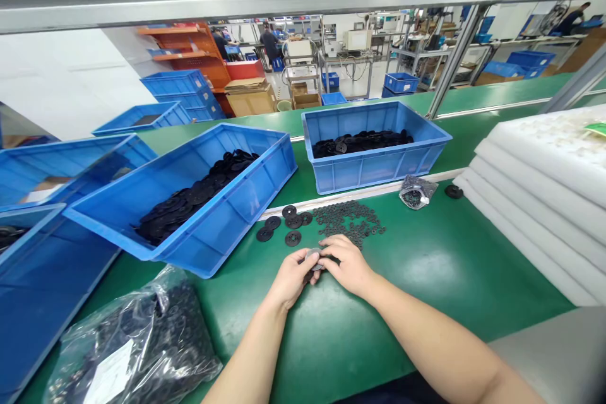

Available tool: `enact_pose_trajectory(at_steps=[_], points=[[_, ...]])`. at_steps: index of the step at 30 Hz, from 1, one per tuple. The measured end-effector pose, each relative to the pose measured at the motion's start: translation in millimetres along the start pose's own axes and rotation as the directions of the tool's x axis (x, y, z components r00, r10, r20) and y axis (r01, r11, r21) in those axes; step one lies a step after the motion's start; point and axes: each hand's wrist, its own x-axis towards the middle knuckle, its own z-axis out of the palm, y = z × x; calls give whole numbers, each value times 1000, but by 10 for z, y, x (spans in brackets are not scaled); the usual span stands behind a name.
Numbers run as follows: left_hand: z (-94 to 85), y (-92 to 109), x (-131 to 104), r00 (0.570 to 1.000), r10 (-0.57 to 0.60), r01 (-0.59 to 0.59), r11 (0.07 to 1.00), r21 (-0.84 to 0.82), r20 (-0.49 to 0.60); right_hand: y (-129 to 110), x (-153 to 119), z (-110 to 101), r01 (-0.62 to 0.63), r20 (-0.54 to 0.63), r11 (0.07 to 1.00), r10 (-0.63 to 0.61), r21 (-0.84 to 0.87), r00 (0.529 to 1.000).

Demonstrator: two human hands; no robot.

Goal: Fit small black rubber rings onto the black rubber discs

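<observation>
Over the green bench, my left hand (pixel 290 276) pinches a round disc (pixel 313 254) between thumb and fingers. The disc's upper face looks grey with glare. From the other side, my right hand (pixel 350 266) closes its thumb and fingers at the disc's edge; whether a small part is between those fingertips is hidden. Just beyond my hands lie several loose black discs (pixel 293 238) with centre holes. To their right, a spread of small dark rings (pixel 348 216) covers the bench.
Two blue bins, left (pixel 246 214) and right (pixel 379 167), hold heaps of black discs. A clear bag (pixel 161 334) of dark parts lies at front left. A small bag (pixel 416 192) and a lone black disc (pixel 453 191) lie near stacked white foam sheets (pixel 534 202).
</observation>
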Motion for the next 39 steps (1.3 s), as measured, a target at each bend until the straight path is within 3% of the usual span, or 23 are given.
enact_pose_trajectory(at_steps=[3,6,8,10,12,13,17,20,28,34,36,39], points=[[-35,27,19,992,68,-66,998,21,-110,34,9,-37,-76,7,981,79,-181,997],[-143,10,74,952,156,-137,987,90,-263,95,33,-87,-204,15,881,233,-427,972],[-242,-20,125,873,265,-183,956,228,-409,139,47,-107,-263,28,808,326,-526,945],[-338,-45,180,745,443,-196,861,470,-499,181,51,-109,-275,61,778,372,-564,926],[-405,-49,232,651,613,-144,679,720,-448,215,44,-92,-257,89,789,365,-559,927],[-422,-44,254,644,655,-88,578,811,-396,231,37,-78,-243,94,800,348,-549,933],[-394,-8,281,766,577,152,267,952,-284,283,7,-27,-187,73,845,256,-502,964],[-364,3,242,817,512,205,174,963,-267,311,2,-27,-171,49,863,220,-474,974],[-402,37,152,845,462,174,241,955,-271,305,31,-63,-196,6,835,232,-514,973],[-397,62,124,890,386,139,279,950,-244,309,37,-47,-202,-36,815,218,-543,975],[-414,66,114,881,395,123,339,933,-260,320,38,-45,-201,-35,816,217,-542,976],[-388,79,95,851,411,77,518,852,-327,321,48,-54,-195,-23,827,215,-528,976]])
